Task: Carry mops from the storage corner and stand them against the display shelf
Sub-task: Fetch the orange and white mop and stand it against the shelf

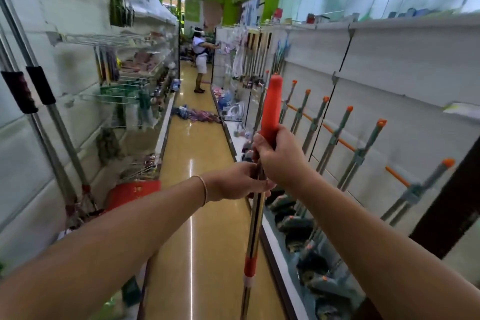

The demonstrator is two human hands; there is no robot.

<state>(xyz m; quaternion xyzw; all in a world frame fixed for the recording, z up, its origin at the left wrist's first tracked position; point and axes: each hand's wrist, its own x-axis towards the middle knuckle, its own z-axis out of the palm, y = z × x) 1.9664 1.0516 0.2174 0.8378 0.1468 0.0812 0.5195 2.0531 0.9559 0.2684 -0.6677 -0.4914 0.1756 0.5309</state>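
Observation:
I hold one mop (255, 218) upright in the middle of a shop aisle. It has a shiny metal pole and a red-orange top grip. My right hand (279, 157) grips the foot of the red grip. Just below it, my left hand (237, 180) grips the metal pole. The mop's head is out of view below the frame. Along the white display shelf (389, 78) on the right lean several grey-handled mops (361, 153) with orange caps, their dark heads resting on the shelf's base.
Two metal mop poles (52, 138) with black grips lean on the left shelving, near a red bucket (135, 191). A person (200, 56) stands far down the aisle. Coloured goods (197, 115) lie on the yellow floor midway.

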